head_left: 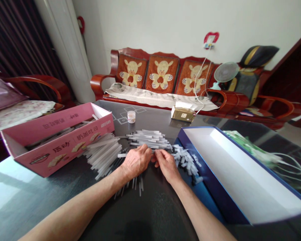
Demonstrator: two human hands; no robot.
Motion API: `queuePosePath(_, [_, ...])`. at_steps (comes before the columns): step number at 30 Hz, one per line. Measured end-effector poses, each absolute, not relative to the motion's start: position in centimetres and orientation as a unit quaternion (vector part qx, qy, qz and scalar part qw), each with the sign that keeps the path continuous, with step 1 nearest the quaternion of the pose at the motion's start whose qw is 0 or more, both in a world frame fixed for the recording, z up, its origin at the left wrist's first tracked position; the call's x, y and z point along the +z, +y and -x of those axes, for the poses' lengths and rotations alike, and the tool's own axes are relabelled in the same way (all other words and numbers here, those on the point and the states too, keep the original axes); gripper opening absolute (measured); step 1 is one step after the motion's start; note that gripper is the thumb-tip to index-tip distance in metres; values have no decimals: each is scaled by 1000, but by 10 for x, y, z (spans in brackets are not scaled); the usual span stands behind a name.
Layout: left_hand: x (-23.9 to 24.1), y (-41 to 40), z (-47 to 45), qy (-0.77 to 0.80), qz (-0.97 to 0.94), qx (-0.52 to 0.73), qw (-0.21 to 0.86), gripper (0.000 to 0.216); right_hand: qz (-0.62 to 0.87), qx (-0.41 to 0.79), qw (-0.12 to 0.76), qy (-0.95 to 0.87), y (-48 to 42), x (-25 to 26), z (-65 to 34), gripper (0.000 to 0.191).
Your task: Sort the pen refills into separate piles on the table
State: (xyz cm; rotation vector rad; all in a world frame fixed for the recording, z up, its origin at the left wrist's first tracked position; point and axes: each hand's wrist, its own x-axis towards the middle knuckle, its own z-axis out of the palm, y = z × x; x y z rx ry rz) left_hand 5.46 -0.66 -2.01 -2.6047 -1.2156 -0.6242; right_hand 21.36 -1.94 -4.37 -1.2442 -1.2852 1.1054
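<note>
My left hand point(137, 159) is closed round a whitish translucent tube point(121, 155), whose end sticks out on the left side of the fist. Thumb and fingertips of my right hand point(166, 164) are pinched together just right of the left fist; what lies between them is too small to make out. Behind both hands is a stack of slim translucent tubes point(149, 138). A fanned pile of longer tubes point(104, 152) lies left of my left hand, with several thin sticks point(140, 186) poking out under my wrist. Short clear pieces point(187, 159) are heaped right of my right hand.
A pink carton point(72, 137) with long pieces inside stands at the left. A dark blue box point(213, 177) with a white inside stands right. Farther back are a small white tub point(131, 117), a tissue box point(183, 113) and a green plastic bag point(251, 145).
</note>
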Motion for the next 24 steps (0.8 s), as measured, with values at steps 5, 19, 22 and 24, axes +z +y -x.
queuePosePath(5, [-19,-7,-54,-417,877,-213,106,23,462,495,521,-519,-21,-41,-214,32])
queuePosePath(19, [-16,-4,-52,-418,881,-197,105,30,522,334,542,-568,-20,-42,-219,22])
queuePosePath(22, [-11,-5,-52,-431,876,-192,99,31,552,163,506,-643,-16,-35,-236,15])
queuePosePath(24, [-10,-6,-53,-437,875,-188,92,31,573,64,441,-688,-15,-28,-249,14])
